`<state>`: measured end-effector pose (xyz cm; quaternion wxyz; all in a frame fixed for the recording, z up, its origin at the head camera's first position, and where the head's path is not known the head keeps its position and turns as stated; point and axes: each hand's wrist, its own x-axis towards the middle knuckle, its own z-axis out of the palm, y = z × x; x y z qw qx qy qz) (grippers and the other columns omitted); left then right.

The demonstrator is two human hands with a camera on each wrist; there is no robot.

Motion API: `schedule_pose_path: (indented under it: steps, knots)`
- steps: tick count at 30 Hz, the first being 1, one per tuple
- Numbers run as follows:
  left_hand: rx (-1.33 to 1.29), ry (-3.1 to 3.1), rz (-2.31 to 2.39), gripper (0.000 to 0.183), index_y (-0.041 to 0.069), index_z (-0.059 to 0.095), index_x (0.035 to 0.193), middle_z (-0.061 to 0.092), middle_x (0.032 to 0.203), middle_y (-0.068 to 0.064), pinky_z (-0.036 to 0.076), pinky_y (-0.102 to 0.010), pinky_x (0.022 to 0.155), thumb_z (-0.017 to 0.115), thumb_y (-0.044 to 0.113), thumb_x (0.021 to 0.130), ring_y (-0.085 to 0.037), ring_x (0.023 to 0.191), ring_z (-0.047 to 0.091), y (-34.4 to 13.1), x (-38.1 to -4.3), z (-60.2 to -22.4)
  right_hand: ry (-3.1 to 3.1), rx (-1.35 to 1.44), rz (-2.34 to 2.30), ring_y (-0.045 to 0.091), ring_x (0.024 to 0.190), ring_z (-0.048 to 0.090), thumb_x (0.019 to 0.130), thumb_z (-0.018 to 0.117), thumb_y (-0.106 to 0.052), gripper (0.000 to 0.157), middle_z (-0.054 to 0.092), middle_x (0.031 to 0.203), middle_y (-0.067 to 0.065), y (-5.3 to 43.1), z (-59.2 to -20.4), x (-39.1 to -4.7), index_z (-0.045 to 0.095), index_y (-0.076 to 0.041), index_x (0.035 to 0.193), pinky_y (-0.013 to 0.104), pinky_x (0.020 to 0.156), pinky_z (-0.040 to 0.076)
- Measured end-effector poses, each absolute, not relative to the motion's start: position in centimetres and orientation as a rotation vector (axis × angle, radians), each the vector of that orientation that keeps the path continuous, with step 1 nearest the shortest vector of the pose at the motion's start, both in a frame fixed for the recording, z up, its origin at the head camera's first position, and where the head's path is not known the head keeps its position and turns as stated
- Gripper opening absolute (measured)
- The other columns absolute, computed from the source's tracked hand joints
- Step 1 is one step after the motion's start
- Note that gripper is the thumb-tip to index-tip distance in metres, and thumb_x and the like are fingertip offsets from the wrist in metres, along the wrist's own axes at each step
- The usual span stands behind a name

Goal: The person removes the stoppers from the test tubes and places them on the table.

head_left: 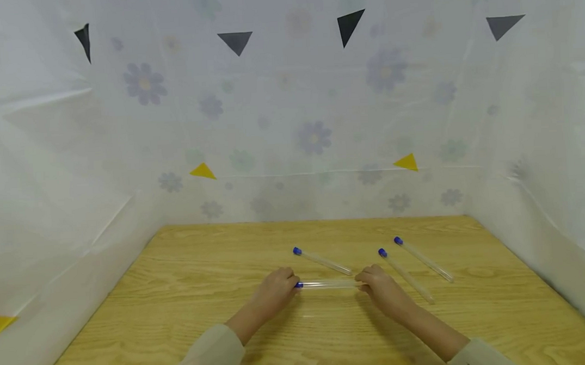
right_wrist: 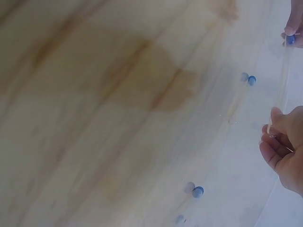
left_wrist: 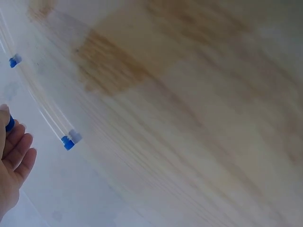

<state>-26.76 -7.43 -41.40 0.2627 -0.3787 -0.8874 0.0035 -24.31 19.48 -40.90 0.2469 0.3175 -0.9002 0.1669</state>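
Note:
Between both hands lies a clear test tube point(head_left: 326, 284) with a blue cap, roughly level from left to right. The left hand point(head_left: 276, 289) pinches its capped end; in the left wrist view a bit of the blue cap point(left_wrist: 10, 124) shows between thumb and fingers. At the other end the right hand point(head_left: 383, 292) pinches the tube's bottom, seen also in the right wrist view with thumb and fingertips point(right_wrist: 271, 132) together on it. Just beyond the held tube another capped tube point(head_left: 325, 261) lies slanted on the wooden table point(head_left: 180, 296).
Right of the right hand, two more blue-capped tubes, a nearer one point(head_left: 406, 276) and a farther one point(head_left: 425, 259), lie slanted side by side. White flower-print sheeting point(head_left: 279, 112) with black and yellow triangles walls the table at the back and sides.

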Motion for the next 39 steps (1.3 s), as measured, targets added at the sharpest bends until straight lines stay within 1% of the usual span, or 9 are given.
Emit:
schedule_pose_path:
  steps: [9, 15, 25, 33, 39]
  knots:
    - [-1.042, -2.300, -0.002, 0.015, 0.008, 0.070, 0.082, 0.055, 0.072, 0.002, 0.047, -0.020, 0.059, 0.069, 0.024, 0.082, -0.009, 0.065, 0.052, -7.54, -26.72, -41.51, -2.476, 0.877, 0.461, 0.016, 0.075, 0.054, 0.068, 0.072, 0.009, 0.022, 0.062, 0.082, 0.004, 19.58, -40.78, -23.96, 0.066, 0.001, 0.087, 0.019, 0.064, 0.050]
    - [-1.041, -2.306, -0.019, 0.015, 0.008, 0.070, 0.082, 0.057, 0.071, 0.002, 0.047, -0.020, 0.059, 0.070, 0.023, 0.082, -0.009, 0.065, 0.053, -7.56, -26.41, -41.35, -2.485, 0.869, 0.467, 0.017, 0.076, 0.054, 0.069, 0.071, 0.008, 0.020, 0.061, 0.082, 0.004, 19.52, -40.65, -23.82, 0.066, 0.001, 0.087, 0.020, 0.064, 0.051]
    - [-0.986, -2.273, -0.052, 0.015, 0.011, 0.071, 0.079, 0.055, 0.068, 0.003, 0.044, -0.020, 0.054, 0.072, 0.026, 0.079, -0.008, 0.062, 0.053, -7.67, -26.14, -41.61, -2.470, 0.879, 0.470, 0.016, 0.075, 0.054, 0.068, 0.072, 0.010, 0.022, 0.059, 0.080, 0.004, 19.33, -40.77, -23.68, 0.067, 0.002, 0.087, 0.018, 0.063, 0.050]
    - [-0.985, -2.296, -0.087, 0.015, 0.009, 0.071, 0.079, 0.057, 0.068, 0.002, 0.047, -0.021, 0.056, 0.073, 0.024, 0.078, -0.009, 0.063, 0.055, -7.69, -26.21, -41.65, -2.492, 0.870, 0.484, 0.017, 0.076, 0.054, 0.070, 0.071, 0.009, 0.020, 0.059, 0.081, 0.004, 19.28, -40.65, -23.57, 0.067, 0.002, 0.088, 0.017, 0.064, 0.050]
    - [-0.966, -2.346, -0.147, 0.017, 0.006, 0.070, 0.077, 0.058, 0.069, 0.001, 0.047, -0.020, 0.057, 0.072, 0.023, 0.080, -0.009, 0.063, 0.055, -7.67, -25.95, -41.33, -2.478, 0.873, 0.457, 0.017, 0.075, 0.054, 0.069, 0.072, 0.010, 0.020, 0.059, 0.080, 0.004, 19.22, -40.68, -23.64, 0.067, 0.002, 0.087, 0.017, 0.063, 0.050]
